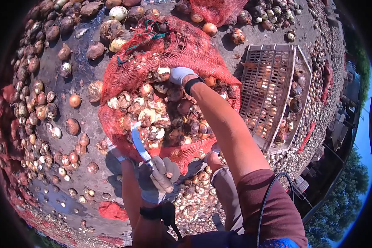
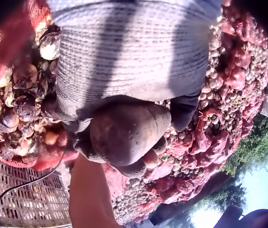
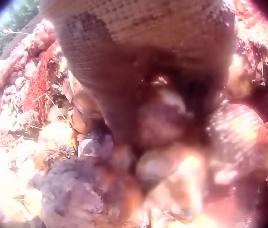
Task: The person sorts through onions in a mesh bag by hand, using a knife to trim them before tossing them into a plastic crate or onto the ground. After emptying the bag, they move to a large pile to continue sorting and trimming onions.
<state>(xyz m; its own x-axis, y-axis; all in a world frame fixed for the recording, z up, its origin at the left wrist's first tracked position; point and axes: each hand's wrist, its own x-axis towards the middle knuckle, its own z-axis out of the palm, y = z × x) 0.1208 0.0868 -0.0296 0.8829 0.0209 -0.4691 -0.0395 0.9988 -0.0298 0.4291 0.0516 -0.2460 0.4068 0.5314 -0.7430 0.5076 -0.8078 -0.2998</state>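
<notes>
My gloved left hand (image 1: 158,178) grips a sickle (image 1: 139,140), its curved pale blade pointing up over the front of a red mesh bag (image 1: 111,120). In the left wrist view, the rounded wooden butt of its handle (image 2: 124,130) shows inside the curled glove. My gloved right hand (image 1: 181,75) reaches into the bag's open mouth among onions (image 1: 146,118), many with peeling skins. Blurred in the right wrist view, an onion (image 3: 162,121) sits between that hand's thumb and fingers. The fingertips are partly hidden in shadow.
A slatted plastic crate (image 1: 266,91) stands right of the bag. Loose onions (image 1: 72,126) lie across the ground at left, and another red mesh bag (image 1: 219,10) sits at the far side. Green string (image 1: 153,35) hangs on the bag's edge. My legs (image 1: 227,186) stand close to it.
</notes>
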